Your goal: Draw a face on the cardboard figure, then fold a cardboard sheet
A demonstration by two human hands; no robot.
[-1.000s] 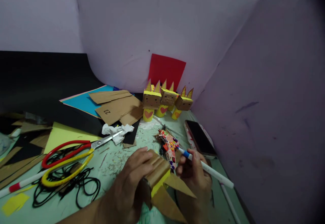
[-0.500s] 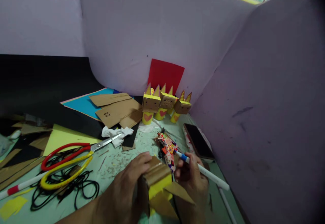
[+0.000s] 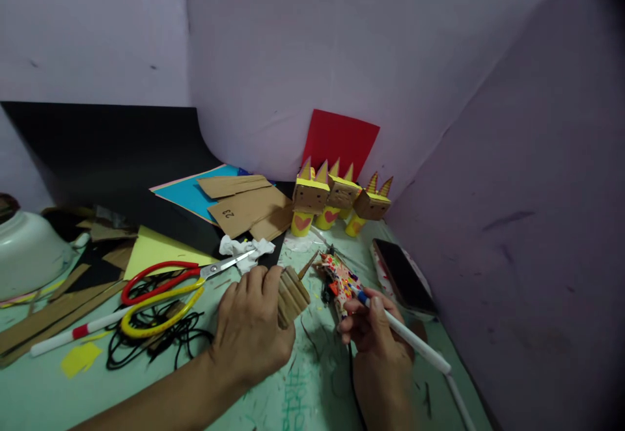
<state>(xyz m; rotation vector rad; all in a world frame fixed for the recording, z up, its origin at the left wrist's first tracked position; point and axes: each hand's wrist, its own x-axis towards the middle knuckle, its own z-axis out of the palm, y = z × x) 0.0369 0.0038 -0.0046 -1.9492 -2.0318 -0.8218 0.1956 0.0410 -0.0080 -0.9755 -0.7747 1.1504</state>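
Your left hand [image 3: 254, 327] grips the box [image 3: 291, 299] in its fingers; your right hand [image 3: 385, 353] pinches the marker [image 3: 418, 343]. The glue gun [image 3: 338, 271] lies just beyond the right fingers, the scissors [image 3: 209, 271] left of the left ones.

Ribbed brown cardboard piece [image 3: 293, 297], tilted; blue-and-white marker [image 3: 415, 341] slanted, to its right.
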